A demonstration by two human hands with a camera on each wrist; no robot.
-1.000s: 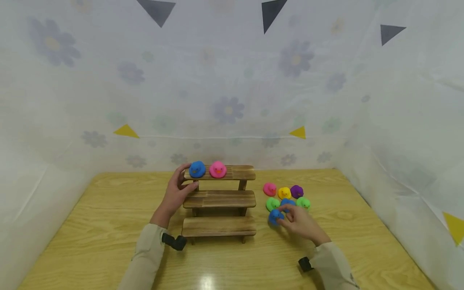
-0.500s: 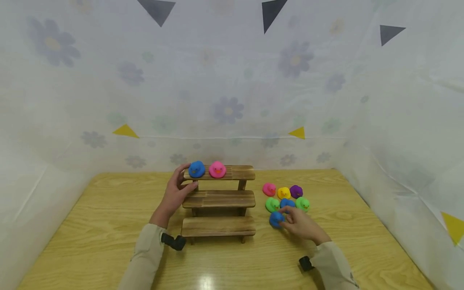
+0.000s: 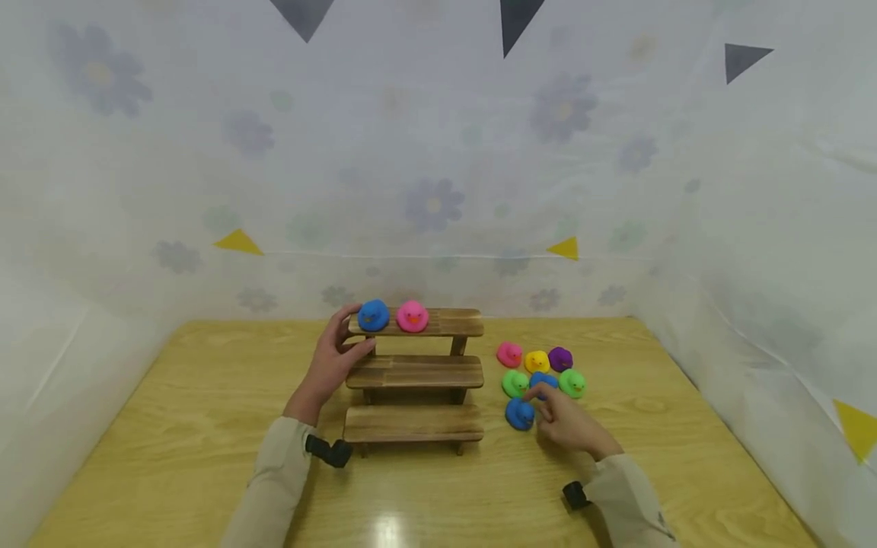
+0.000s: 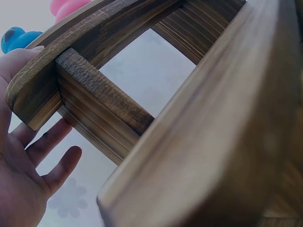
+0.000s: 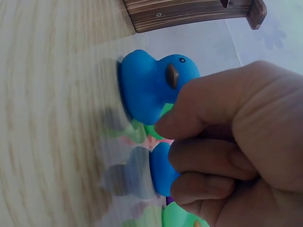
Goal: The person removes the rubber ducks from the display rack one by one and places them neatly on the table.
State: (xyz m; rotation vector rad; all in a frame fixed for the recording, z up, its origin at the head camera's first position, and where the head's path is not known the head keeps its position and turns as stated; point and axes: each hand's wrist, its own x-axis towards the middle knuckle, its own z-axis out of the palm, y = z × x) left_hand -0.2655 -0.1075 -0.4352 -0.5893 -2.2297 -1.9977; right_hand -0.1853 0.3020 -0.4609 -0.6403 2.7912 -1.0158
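My left hand [image 3: 329, 373] holds the left end of the top step of a three-step wooden shelf [image 3: 414, 422]. In the left wrist view its fingers lie on both sides of that plank [image 4: 75, 40]. A blue rubber duck [image 3: 373, 315] and a pink rubber duck [image 3: 412, 317] sit on the top step. On the table, my right hand [image 3: 572, 426] has its index fingertip at another blue rubber duck [image 3: 518, 413]. The right wrist view shows this blue duck [image 5: 142, 85] upright, curled fingers overlapping its head and chest.
Behind the right hand stand several more rubber ducks: pink [image 3: 509, 354], yellow [image 3: 537, 361], purple [image 3: 560, 358], green [image 3: 515, 383], another green [image 3: 572, 383] and a partly covered blue one [image 3: 543, 383]. White flowered cloth [image 3: 438, 152] encloses the wooden table [image 3: 205, 426].
The blue duck at my right hand has turned, its beak showing on the right again, and it has shifted slightly left. My left hand stays on the shelf.
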